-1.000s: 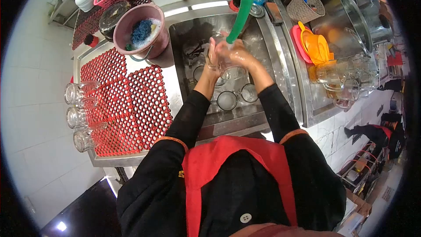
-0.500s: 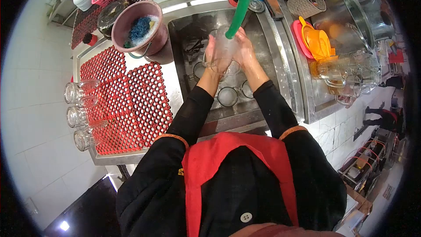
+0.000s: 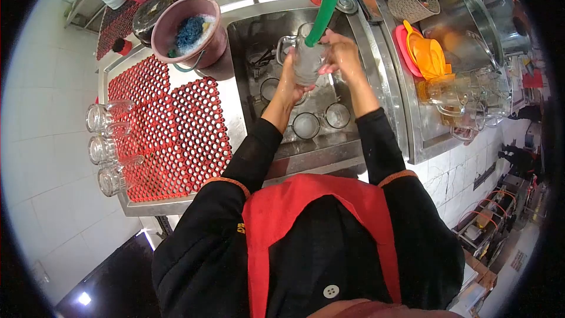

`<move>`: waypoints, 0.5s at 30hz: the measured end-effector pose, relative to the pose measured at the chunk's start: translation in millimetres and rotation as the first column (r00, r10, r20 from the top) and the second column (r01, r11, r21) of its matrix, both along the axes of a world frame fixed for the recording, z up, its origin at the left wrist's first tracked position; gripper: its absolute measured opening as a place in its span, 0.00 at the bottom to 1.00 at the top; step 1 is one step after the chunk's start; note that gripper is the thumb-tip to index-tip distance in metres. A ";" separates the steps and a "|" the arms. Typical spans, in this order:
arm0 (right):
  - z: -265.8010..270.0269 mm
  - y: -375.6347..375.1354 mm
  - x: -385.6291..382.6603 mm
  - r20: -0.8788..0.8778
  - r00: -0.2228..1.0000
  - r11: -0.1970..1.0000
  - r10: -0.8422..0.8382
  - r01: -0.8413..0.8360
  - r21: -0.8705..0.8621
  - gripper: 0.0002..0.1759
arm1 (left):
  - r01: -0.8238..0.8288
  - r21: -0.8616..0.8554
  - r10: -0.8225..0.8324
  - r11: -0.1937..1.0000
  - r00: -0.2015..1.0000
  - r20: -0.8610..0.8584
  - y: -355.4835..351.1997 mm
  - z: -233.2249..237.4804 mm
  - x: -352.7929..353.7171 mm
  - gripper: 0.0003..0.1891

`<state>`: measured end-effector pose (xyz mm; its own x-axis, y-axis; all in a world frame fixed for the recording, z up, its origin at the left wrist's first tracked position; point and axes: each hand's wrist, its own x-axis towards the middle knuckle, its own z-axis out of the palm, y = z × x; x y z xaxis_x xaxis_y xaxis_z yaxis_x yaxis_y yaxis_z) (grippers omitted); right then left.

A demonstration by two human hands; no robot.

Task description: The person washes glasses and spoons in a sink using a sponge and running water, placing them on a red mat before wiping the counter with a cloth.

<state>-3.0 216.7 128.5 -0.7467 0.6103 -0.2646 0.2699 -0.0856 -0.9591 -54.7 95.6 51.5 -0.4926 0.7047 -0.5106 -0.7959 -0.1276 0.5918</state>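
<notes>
A clear glass mug (image 3: 308, 66) is tilted under the end of a green hose (image 3: 325, 15), over the sink. My left hand (image 3: 288, 85) is wrapped round its lower left side, and the mug's handle points left. At the mug's right side, my right hand (image 3: 346, 58) has curled fingers against the glass, with the thumb up near the hose end. Below the hands, several more glasses, among them one glass (image 3: 306, 125) and another (image 3: 337, 115), stand in the metal sink (image 3: 276, 156).
Left of the sink, a pink bucket (image 3: 220, 41) holds suds and a blue scrubber (image 3: 190, 34). Three glass mugs (image 3: 103, 149) lie along the left edge of red perforated mats (image 3: 170, 135). On the right counter are an orange plastic piece (image 3: 428, 53) and several glass mugs (image 3: 465, 97).
The mug has turned, so its handle now shows at the upper left. My right hand has shifted slightly right and its fingers are more curled. The left hand now supports the mug from below.
</notes>
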 end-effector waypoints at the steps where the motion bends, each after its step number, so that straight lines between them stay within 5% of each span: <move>1: -0.7 7.9 -2.8 0.080 0.996 0.998 0.040 -0.035 -0.058 0.19 | 0.027 0.018 -0.028 0.999 0.997 0.069 -2.0 -2.2 3.2 0.36; 4: -7.2 15.8 0.1 0.131 0.979 0.987 0.156 -0.149 -0.068 0.21 | 0.037 0.132 -0.055 0.991 0.988 0.142 -8.8 -2.7 9.4 0.38; 6: -2.0 2.2 14.2 0.039 0.971 0.969 0.235 -0.230 -0.090 0.25 | 0.106 0.356 -0.168 0.928 0.975 0.147 -16.6 -11.1 7.0 0.36; 10: -1.3 5.7 27.8 0.040 0.966 0.938 0.254 -0.236 -0.253 0.30 | 0.023 0.223 -0.042 0.975 0.996 0.080 -29.4 -2.3 -2.0 0.31; 13: -27.4 11.2 27.9 -0.183 0.949 0.863 0.256 -0.310 -0.399 0.33 | -0.203 0.123 0.222 0.971 0.959 -0.174 -40.8 12.8 -12.9 0.26; 14: -32.0 11.6 25.4 -0.230 0.951 0.830 0.206 -0.294 -0.474 0.31 | -0.210 0.125 0.230 0.970 0.957 -0.177 -44.5 13.2 -16.8 0.26; 15: -37.9 10.1 23.3 -0.271 0.950 0.788 0.153 -0.283 -0.547 0.29 | -0.216 0.056 0.221 0.975 0.901 -0.373 -48.5 14.1 -22.2 0.25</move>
